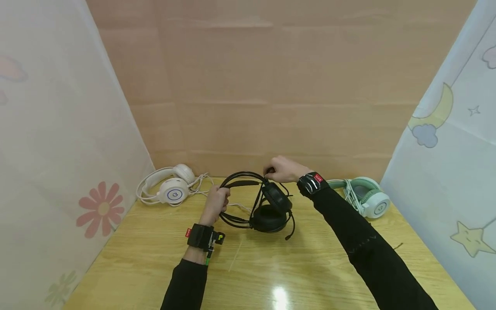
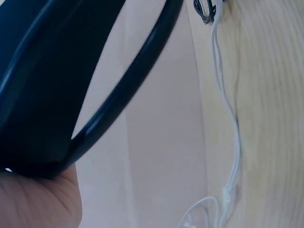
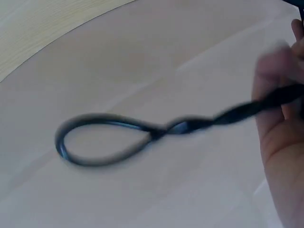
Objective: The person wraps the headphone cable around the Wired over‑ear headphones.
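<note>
A black headset (image 1: 277, 196) is held tilted above the middle of the table, its two ear cups to the right and its microphone boom (image 1: 292, 228) pointing down. With curled fingers my left hand (image 1: 216, 201) grips the top of the headband, which fills much of the left wrist view as a black band (image 2: 52, 80). At the upper ear cup, my right hand (image 1: 284, 169) pinches a black cable. In the right wrist view that cable (image 3: 204, 124) is twisted, blurred and ends in a loop; the fingertips are partly cut off by the frame edge.
White headphones (image 1: 174, 190) with a white cord lie at the back left of the table (image 1: 155, 267). Green and white headphones (image 1: 376, 203), cord wrapped round the band, lie at the back right. A brown paper wall (image 1: 248, 86) rises behind, with patterned panels on both sides.
</note>
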The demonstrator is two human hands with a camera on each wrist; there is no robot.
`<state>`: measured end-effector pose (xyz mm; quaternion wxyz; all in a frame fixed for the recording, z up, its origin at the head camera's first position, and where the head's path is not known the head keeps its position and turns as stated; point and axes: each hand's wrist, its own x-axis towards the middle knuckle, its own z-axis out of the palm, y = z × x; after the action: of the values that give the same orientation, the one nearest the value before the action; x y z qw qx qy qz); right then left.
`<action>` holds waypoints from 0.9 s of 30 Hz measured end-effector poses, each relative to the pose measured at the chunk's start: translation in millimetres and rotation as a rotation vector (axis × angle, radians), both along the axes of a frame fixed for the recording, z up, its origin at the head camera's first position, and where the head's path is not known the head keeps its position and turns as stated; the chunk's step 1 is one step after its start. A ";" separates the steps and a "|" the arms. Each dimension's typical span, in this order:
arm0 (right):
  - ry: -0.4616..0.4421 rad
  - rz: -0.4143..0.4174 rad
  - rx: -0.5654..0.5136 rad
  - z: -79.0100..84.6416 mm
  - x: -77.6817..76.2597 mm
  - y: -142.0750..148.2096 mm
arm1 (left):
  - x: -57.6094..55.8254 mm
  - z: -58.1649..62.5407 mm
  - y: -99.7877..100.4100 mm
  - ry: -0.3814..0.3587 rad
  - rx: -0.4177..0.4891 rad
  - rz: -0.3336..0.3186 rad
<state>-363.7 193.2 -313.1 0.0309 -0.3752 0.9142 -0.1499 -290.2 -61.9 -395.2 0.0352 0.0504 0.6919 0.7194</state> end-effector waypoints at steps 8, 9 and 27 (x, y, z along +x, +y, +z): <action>-0.004 0.014 -0.044 3.9 3.8 -3.8 | -3.4 -6.4 4.1 0.057 -0.153 0.158; -0.006 0.010 -0.050 4.3 4.3 -4.0 | -3.1 -6.4 3.7 0.059 -0.162 0.183; -0.012 -0.077 -0.143 -9.2 11.9 -4.5 | -8.2 -4.0 -5.5 0.293 -0.402 0.596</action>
<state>-351.9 188.7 -322.3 0.0037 -0.3399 0.9148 -0.2183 -298.4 -67.4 -399.3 -0.2655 -0.0586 0.8010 0.5334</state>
